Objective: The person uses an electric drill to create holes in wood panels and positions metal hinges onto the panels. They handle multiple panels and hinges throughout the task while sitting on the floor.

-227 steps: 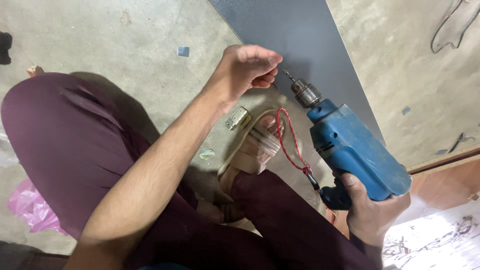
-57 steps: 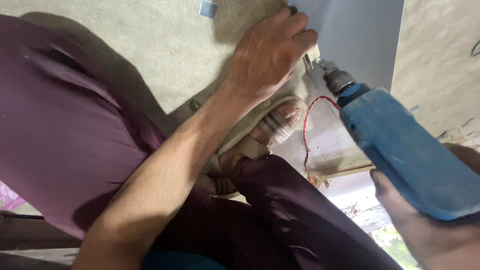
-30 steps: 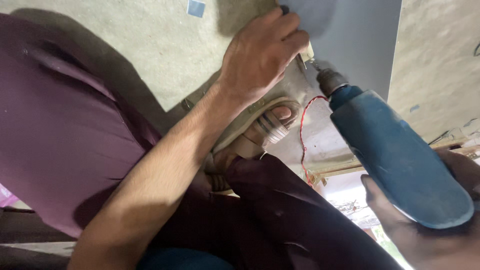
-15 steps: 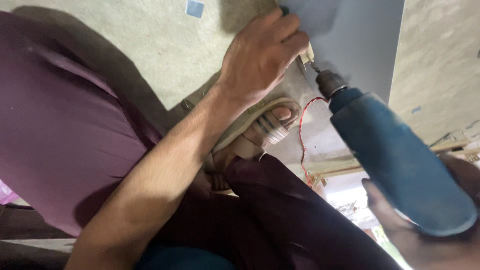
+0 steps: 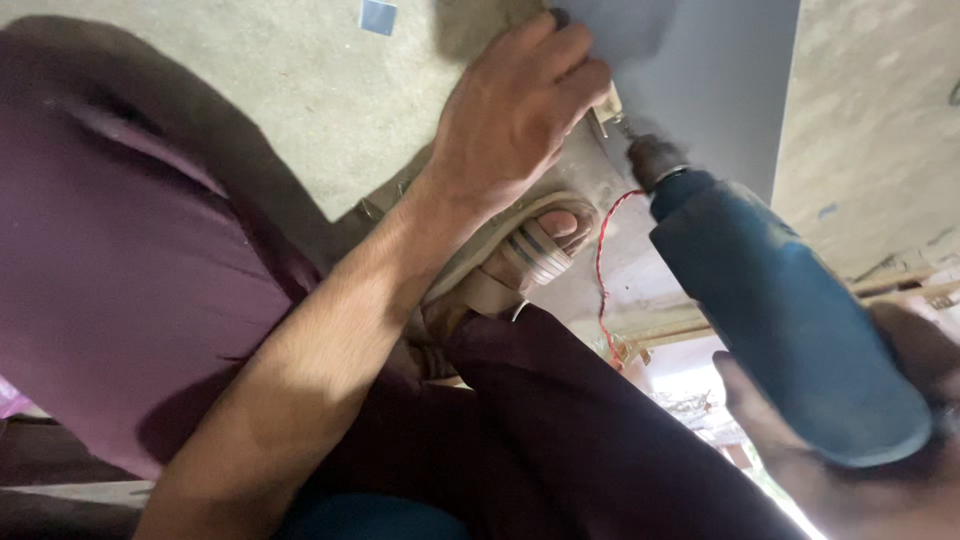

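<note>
My left hand (image 5: pixel 515 110) presses down at the near corner of a grey panel (image 5: pixel 700 70), its fingers pinching a small pale piece (image 5: pixel 604 102) at the panel's edge. My right hand (image 5: pixel 860 450) grips a blue electric drill (image 5: pixel 780 310) at the lower right. The drill's chuck (image 5: pixel 652 160) and bit point up-left at the spot just beside my left fingertips. A thin red wire (image 5: pixel 603 270) hangs by the drill. What exactly sits under my left fingers is hidden.
I sit on a concrete floor (image 5: pixel 300 90), legs in dark maroon trousers (image 5: pixel 130 300). My sandalled foot (image 5: pixel 530 250) rests just below the left hand. A small blue scrap (image 5: pixel 378 16) lies on the floor at the top. Wooden strips (image 5: pixel 900 290) lie at right.
Since the oldest frame, my left hand and the drill came together at the panel's edge. Over the last second the drill bit has stayed at the same spot, shifting only slightly.
</note>
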